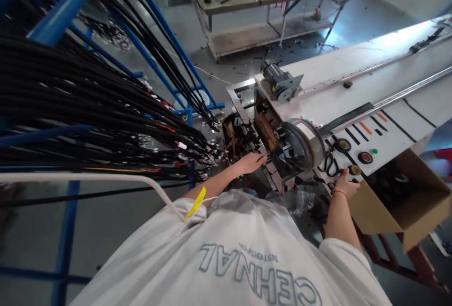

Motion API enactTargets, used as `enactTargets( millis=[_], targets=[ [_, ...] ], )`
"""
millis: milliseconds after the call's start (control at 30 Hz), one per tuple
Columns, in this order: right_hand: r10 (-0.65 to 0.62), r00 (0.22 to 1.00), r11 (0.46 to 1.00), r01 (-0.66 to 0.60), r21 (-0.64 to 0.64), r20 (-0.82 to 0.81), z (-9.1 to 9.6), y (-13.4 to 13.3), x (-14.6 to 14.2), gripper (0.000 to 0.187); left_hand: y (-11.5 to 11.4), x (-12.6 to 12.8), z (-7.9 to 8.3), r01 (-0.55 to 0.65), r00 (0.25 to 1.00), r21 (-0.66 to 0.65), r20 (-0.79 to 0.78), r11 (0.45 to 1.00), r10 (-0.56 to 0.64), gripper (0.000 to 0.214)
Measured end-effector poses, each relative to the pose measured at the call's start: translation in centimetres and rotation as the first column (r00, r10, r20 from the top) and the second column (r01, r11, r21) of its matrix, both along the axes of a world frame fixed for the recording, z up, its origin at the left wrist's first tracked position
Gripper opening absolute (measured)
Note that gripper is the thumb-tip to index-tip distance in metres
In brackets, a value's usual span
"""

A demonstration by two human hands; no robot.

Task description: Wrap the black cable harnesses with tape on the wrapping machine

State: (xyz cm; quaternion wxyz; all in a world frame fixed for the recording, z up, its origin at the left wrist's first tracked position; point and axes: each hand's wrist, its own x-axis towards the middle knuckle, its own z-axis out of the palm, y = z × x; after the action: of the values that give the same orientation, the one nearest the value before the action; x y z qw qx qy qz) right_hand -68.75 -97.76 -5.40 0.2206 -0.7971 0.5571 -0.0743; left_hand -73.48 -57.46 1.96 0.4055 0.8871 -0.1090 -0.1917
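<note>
The left hand [251, 161] is held with fingers together against the taping machine's head [300, 143]; the right hand [344, 184] is pressed on a control knob [355, 170]. Fingers could be caught if the drum is started.

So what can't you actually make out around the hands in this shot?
Head view only:
- Left hand: fingertips reach into the machine head; what they touch is too small and dark to tell.
- Right hand: rests at the control panel; whether it presses a button is hidden by the hand itself.
- Cardboard box: contents in shadow.
- Cable ends: blurred.
</note>
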Motion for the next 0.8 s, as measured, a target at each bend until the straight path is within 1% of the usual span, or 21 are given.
enactTargets(
  millis=[100,200,300,367,400,467,567,667,800],
  targets=[
    [-0.015,1.000,1.000,0.015,0.008,0.013,0.7,0.5,-0.2,0.080,0.4,-1.2,-0.8,0.022,1.000,-0.093,-0.003,0.995,-0.022,0.040],
    [-0.004,0.999,1.000,0.003,0.019,0.033,1.1,0.8,-0.4,0.079,1.5,-2.9,-2.6,0.027,1.000,-0.152,-0.006,0.988,-0.029,0.038],
    [0.000,0.999,1.000,-0.001,0.027,0.051,1.1,0.9,-0.5,0.078,3.0,-4.8,-5.0,-0.034,0.999,-0.188,-0.044,0.982,0.027,0.042],
    [0.002,0.998,1.000,-0.003,0.024,0.059,1.0,0.8,-0.6,0.079,3.4,-5.8,-6.1,-0.076,0.997,-0.201,-0.037,0.977,0.070,0.041],
    [0.005,0.998,1.000,-0.007,0.019,0.062,0.9,0.8,-0.6,0.080,3.4,-6.2,-6.4,-0.095,0.996,-0.206,-0.020,0.974,0.092,0.040],
    [0.012,0.998,1.000,-0.013,0.017,0.065,0.8,0.7,-0.6,0.081,3.1,-6.5,-6.5,-0.120,0.992,-0.221,0.019,0.968,0.127,0.037],
    [0.008,0.998,1.000,-0.010,0.028,0.058,0.9,0.8,-0.6,0.082,2.1,-6.3,-6.3,-0.169,0.982,-0.224,0.050,0.960,0.185,0.034],
    [0.010,0.998,0.999,-0.011,0.032,0.060,1.1,0.9,-0.7,0.081,1.1,-5.9,-6.2,-0.198,0.976,-0.200,0.056,0.960,0.212,0.032],
    [0.004,0.998,0.999,-0.006,0.032,0.060,1.0,0.9,-0.7,0.083,0.2,-5.1,-6.4,-0.227,0.971,-0.163,0.038,0.960,0.236,0.031]
  ],
)
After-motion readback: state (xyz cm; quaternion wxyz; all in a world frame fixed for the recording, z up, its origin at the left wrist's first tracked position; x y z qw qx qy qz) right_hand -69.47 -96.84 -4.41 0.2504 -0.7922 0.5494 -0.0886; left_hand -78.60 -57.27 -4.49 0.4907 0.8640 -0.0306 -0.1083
